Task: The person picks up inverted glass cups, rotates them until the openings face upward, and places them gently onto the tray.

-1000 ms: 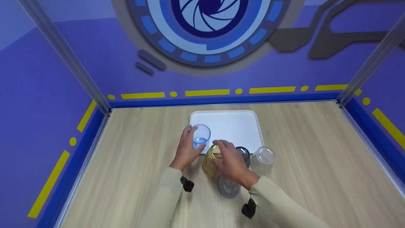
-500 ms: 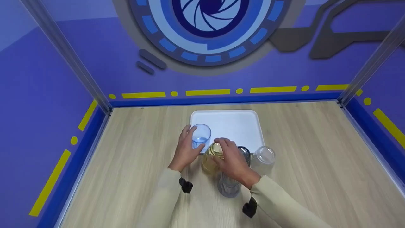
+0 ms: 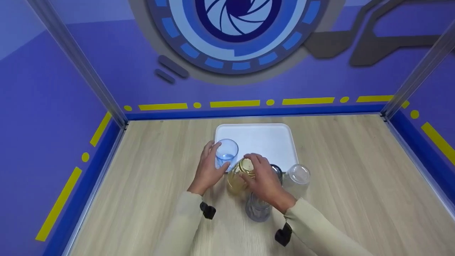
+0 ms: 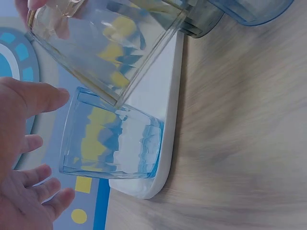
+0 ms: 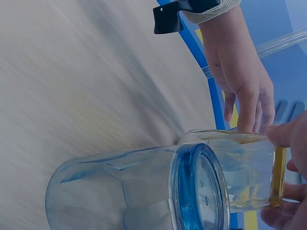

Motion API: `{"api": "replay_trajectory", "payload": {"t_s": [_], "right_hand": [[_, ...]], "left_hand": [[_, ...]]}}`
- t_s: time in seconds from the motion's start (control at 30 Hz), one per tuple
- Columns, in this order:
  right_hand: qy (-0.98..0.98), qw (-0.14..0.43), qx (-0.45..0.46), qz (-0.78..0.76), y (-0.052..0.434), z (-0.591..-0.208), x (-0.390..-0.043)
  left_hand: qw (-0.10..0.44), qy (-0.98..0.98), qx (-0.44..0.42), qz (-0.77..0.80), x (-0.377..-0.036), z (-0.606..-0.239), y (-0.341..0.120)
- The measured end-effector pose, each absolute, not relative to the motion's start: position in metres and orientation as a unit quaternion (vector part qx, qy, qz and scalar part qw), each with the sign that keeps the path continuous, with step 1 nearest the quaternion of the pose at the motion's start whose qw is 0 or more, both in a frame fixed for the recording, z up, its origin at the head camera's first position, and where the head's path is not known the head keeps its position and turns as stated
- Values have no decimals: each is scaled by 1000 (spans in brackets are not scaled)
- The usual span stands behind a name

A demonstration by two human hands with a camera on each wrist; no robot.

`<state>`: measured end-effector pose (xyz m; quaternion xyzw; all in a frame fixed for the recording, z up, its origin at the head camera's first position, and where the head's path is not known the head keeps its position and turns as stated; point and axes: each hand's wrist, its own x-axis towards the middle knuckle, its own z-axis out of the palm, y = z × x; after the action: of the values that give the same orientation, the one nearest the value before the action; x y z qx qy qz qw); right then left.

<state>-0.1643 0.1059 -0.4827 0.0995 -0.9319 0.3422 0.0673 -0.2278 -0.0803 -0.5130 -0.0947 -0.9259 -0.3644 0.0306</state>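
Your right hand (image 3: 265, 179) is clamped on the yellow cup (image 3: 235, 184), thumb and fingers set around its upturned base. The cup is upside down, just in front of the near edge of the white tray (image 3: 263, 138); whether its rim meets the counter (image 3: 160, 177) cannot be determined. Your left hand (image 3: 208, 170) has its fingers apart beside the blue cup (image 3: 226, 151), which stands upright in the tray's near left corner; contact there cannot be confirmed.

Handling assessment: the yellow cup appears stiff and fairly light, with smooth walls likely to slip. Glass or hard plastic is undetermined; treat it as fragile. Your hold at the thick base looks sound; spread your fingers evenly and keep off the rim. The dark cup (image 3: 279, 170) and ribbed grey cup (image 3: 256, 212), also before the tray, crowd your right hand and could be knocked.
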Motion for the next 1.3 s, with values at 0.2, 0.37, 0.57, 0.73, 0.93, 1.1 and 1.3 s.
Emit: {"api": "replay_trajectory", "payload": {"t_s": [0.2,0.37,0.57,0.73,0.93,1.1,1.3], "right_hand": [[-924,86,97,360,108,-482,-163],[-918,118,106,363,111,-482,-164],[-916,123,95,370,112,-482,-165],[-913,132,92,374,112,-481,-165],[-910,139,83,381,112,-479,-165],[-909,152,82,379,112,-477,-166],[-909,163,85,373,113,-476,-166]], "left_hand": [[37,-924,-104,-367,-224,-513,-82],[63,-918,-131,-369,-219,-514,-84],[72,-914,-145,-373,-215,-512,-85],[76,-912,-150,-374,-214,-510,-85],[73,-913,-148,-373,-210,-509,-84],[70,-914,-143,-374,-208,-508,-83],[74,-905,-154,-389,-206,-507,-84]]}}
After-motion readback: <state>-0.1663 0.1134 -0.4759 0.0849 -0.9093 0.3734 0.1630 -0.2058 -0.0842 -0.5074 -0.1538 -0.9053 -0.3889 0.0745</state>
